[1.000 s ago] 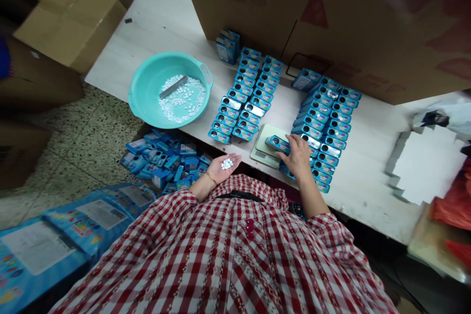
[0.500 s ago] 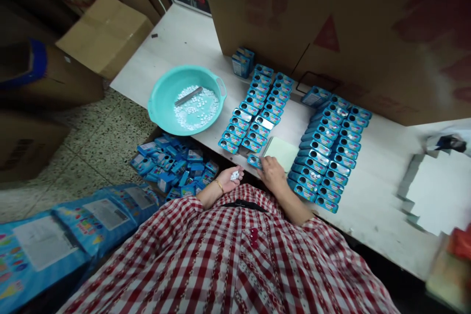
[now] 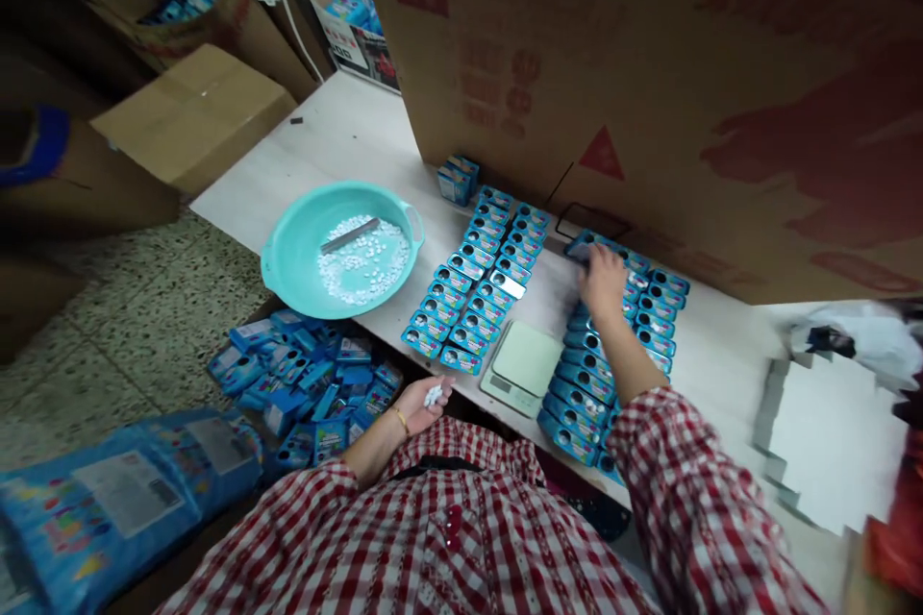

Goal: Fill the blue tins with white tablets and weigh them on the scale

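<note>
My left hand (image 3: 424, 405) is cupped around a few small white tablets (image 3: 434, 395), just off the table's front edge. At the back end of the right-hand rows, my right hand (image 3: 604, 281) has its fingers closed on a small blue box (image 3: 579, 250); the fingers partly cover it. Those rows of blue boxes (image 3: 586, 368) run toward the front edge beside a pale kitchen scale (image 3: 529, 356). Left of the scale stand two more rows of blue boxes (image 3: 437, 303), with dark round openings on top. Many white tablets and a grey bar lie inside a turquoise basin (image 3: 295, 255).
A big cardboard carton (image 3: 505, 38) walls off the table's back. Below the front edge is a heap of blue boxes (image 3: 295, 370), with blue printed bags (image 3: 130, 490) nearby. White sheets (image 3: 836, 442) lie at the right; a brown carton (image 3: 198, 110) stands at the left.
My right hand has gone from beside the scale to the back of the right rows; the small box by the scale is gone from there. My left hand keeps the tablets. The view has shifted.
</note>
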Motion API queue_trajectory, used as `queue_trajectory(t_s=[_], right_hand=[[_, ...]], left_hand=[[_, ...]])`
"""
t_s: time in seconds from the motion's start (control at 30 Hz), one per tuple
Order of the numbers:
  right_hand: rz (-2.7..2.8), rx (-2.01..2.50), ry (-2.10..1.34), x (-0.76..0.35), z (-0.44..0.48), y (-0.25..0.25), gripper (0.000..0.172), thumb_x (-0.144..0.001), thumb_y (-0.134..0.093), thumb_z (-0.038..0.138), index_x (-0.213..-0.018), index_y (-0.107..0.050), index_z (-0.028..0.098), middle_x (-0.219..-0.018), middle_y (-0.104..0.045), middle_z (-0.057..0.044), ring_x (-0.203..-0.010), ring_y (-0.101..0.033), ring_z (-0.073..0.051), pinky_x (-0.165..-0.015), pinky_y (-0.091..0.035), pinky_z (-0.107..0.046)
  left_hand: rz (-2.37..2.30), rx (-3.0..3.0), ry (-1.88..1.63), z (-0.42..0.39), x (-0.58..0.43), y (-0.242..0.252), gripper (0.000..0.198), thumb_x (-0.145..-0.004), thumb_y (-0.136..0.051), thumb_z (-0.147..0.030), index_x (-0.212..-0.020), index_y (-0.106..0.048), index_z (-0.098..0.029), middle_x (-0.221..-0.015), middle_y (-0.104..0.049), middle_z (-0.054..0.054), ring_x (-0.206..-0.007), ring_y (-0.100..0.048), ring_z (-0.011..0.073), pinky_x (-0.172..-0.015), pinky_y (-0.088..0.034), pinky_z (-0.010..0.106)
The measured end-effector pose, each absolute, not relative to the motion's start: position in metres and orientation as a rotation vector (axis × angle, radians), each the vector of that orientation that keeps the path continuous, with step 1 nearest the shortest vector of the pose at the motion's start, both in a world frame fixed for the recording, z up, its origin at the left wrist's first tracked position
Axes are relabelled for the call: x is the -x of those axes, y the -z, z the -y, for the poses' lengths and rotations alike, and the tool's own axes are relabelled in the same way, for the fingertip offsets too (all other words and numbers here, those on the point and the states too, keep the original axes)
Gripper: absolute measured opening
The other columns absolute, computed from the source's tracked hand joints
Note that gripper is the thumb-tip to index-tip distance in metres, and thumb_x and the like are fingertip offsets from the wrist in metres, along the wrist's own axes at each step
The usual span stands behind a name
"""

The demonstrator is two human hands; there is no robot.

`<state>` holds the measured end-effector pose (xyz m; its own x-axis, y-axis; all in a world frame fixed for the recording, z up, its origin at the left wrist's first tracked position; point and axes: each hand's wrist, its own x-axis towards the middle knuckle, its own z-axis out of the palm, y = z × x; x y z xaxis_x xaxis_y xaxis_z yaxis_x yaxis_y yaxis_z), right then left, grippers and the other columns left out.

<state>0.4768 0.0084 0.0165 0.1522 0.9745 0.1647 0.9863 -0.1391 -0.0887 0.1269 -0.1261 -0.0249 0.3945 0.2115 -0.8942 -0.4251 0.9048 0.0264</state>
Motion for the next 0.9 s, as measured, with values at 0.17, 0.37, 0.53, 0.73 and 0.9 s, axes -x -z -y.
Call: queue_trajectory(t_s=[0.17,0.37,0.53,0.73,0.9], right_hand=[[1.901,2.519,0.092,-0.519,-0.065,0.005,0.047,-0.077,-0.041,0.017,-0.124,-0.039,0.008,-0.117,-0.049,-0.019,-0.113,-0.036,-0.029,-0.090,-0.025,-0.048],[2.196,2.305,0.118,-0.479,-0.006,-0.026,0.041,-0.080,-0.040,0.023,-0.117,-0.045,0.007,-0.102,-0.053,-0.019,-0.093,-0.044,-0.028,-0.073,-0.037,-0.039],[2.499,1.956,-0.059,-0.423,0.098,-0.048,0.042,-0.083,-0.039,0.026,-0.121,-0.043,0.010,-0.098,-0.054,-0.013,-0.088,-0.046,-0.023,-0.075,-0.040,-0.034],[2.393,2.008,-0.224,-0.380,0.158,-0.032,0.041,-0.082,-0.043,0.024,-0.120,-0.045,0.009,-0.101,-0.056,-0.014,-0.091,-0.047,-0.024,-0.078,-0.039,-0.036],[2.328,1.844,-0.336,-0.320,0.184,-0.042,0.036,-0.085,-0.042,0.030,-0.116,-0.049,0.014,-0.111,-0.053,-0.014,-0.096,-0.046,-0.025,-0.080,-0.040,-0.039]], left_hand=[[-1.114,0.275,-0.461,0.141,-0.115,0.013,0.009,-0.078,-0.051,-0.015,-0.083,-0.055,-0.009,-0.054,-0.049,0.000,-0.039,-0.043,0.0035,-0.031,-0.023,0.011],[-1.017,0.225,-0.416,0.135,-0.123,-0.004,0.013,-0.080,-0.047,-0.016,-0.078,-0.058,-0.008,-0.056,-0.055,0.003,-0.041,-0.046,0.0048,-0.032,-0.026,0.012],[-0.880,0.181,-0.365,0.127,-0.142,-0.018,0.018,-0.081,-0.046,-0.017,-0.083,-0.059,-0.007,-0.069,-0.064,0.010,-0.056,-0.059,0.0112,-0.049,-0.043,0.018],[-0.763,0.156,-0.389,0.131,-0.154,-0.021,0.022,-0.082,-0.043,-0.018,-0.090,-0.059,-0.006,-0.087,-0.066,0.015,-0.082,-0.063,0.0194,-0.076,-0.047,0.030],[-0.750,0.182,-0.382,0.143,-0.149,-0.016,0.025,-0.084,-0.040,-0.019,-0.093,-0.060,-0.007,-0.085,-0.066,0.011,-0.077,-0.063,0.0170,-0.075,-0.047,0.030]])
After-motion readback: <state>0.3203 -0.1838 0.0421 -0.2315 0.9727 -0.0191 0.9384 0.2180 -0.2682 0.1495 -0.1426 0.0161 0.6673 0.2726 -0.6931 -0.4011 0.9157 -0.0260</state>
